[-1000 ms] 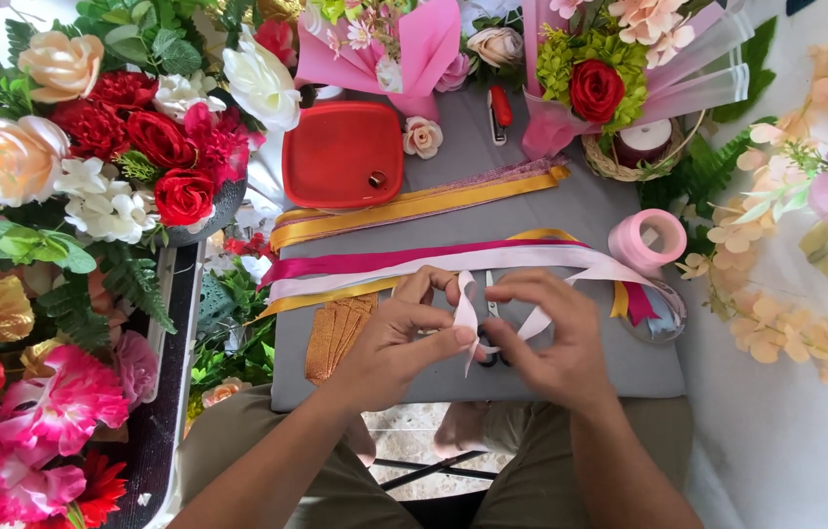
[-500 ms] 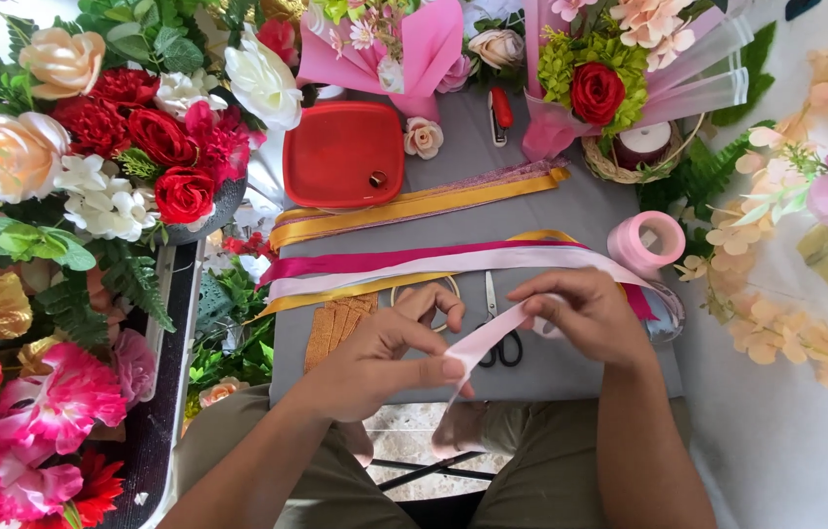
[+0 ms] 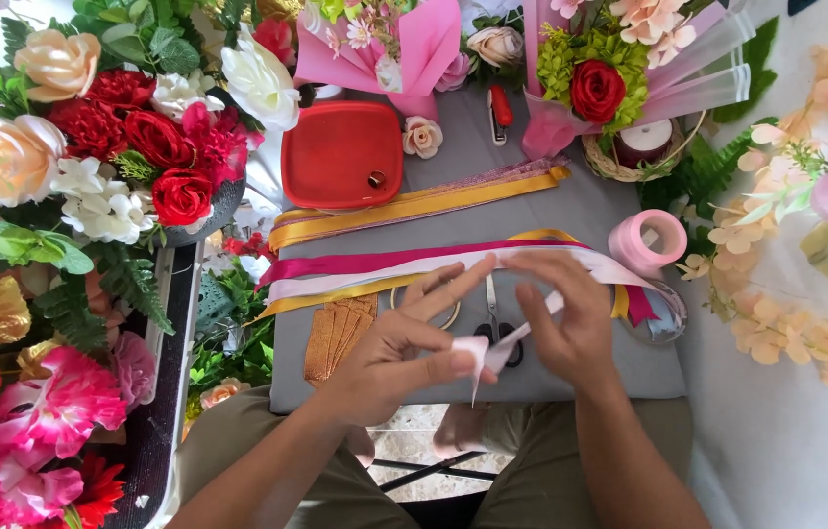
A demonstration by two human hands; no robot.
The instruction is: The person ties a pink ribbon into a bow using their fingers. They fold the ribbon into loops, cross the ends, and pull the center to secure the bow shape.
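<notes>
At the far left, soft cloth flowers crowd the edge: a bunch of red roses (image 3: 130, 137) with cream and peach blooms above, pink petals (image 3: 17, 460) lower down. Next comes a flat grey board (image 3: 571, 211) on the person's lap, bearing one glossy red square lid (image 3: 340, 154), one small peach rosebud (image 3: 422, 137), a yellow satin ribbon (image 3: 414, 206) and, nearer the body, a band of magenta, white and gold ribbons (image 3: 375, 269) laid side by side. A little fan of gold glitter strips (image 3: 336, 338) lies beside the left hand (image 3: 394, 358), whose thumb and forefinger are pressed together on a folded end of pale pink ribbon (image 3: 478, 355). That ribbon runs up and rightward from the pinch into the right hand (image 3: 561, 318), whose fingers curl closed around it. One pair of scissors (image 3: 494, 328) shows between the two hands. Further right sit one pink ribbon roll (image 3: 647, 240) and two wrapped bouquets (image 3: 610, 78).
</notes>
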